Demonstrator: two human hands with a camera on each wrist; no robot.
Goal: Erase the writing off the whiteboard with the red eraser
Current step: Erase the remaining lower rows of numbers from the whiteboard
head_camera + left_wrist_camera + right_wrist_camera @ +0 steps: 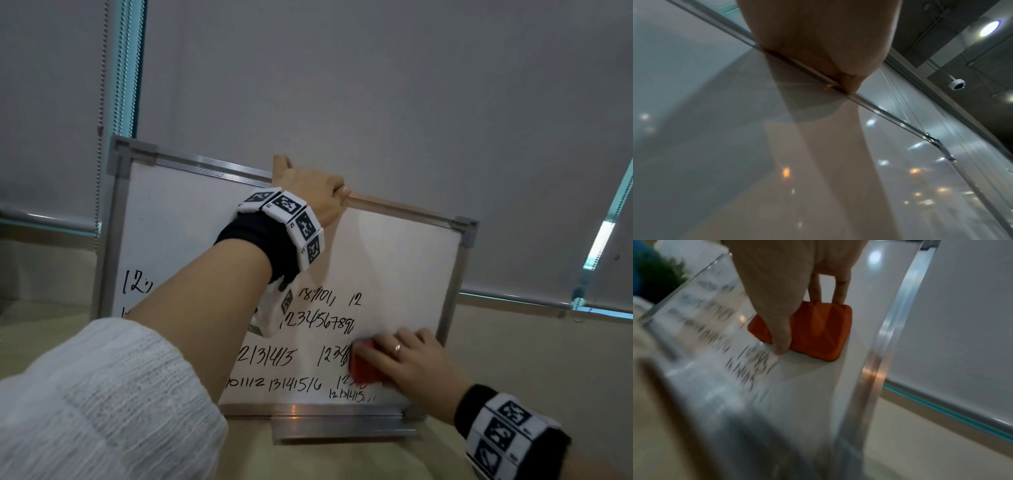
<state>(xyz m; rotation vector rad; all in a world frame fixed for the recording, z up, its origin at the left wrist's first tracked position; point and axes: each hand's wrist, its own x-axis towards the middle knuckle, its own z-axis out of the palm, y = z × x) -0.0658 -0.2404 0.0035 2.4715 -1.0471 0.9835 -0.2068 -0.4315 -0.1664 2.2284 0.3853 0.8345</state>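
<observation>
A metal-framed whiteboard stands upright on a beige table, with rows of black handwritten numbers across its lower half. My left hand grips the board's top edge, fingers curled over the frame. My right hand holds the red eraser flat against the board at its lower right, thumb on one side and fingers on the other. The eraser sits at the right end of the number rows; the board surface to its right is bare white.
A metal pen tray runs along the board's bottom edge. Grey roller blinds with a bead chain hang behind the board. The beige tabletop extends to the right. A green plant shows beyond the board's far corner.
</observation>
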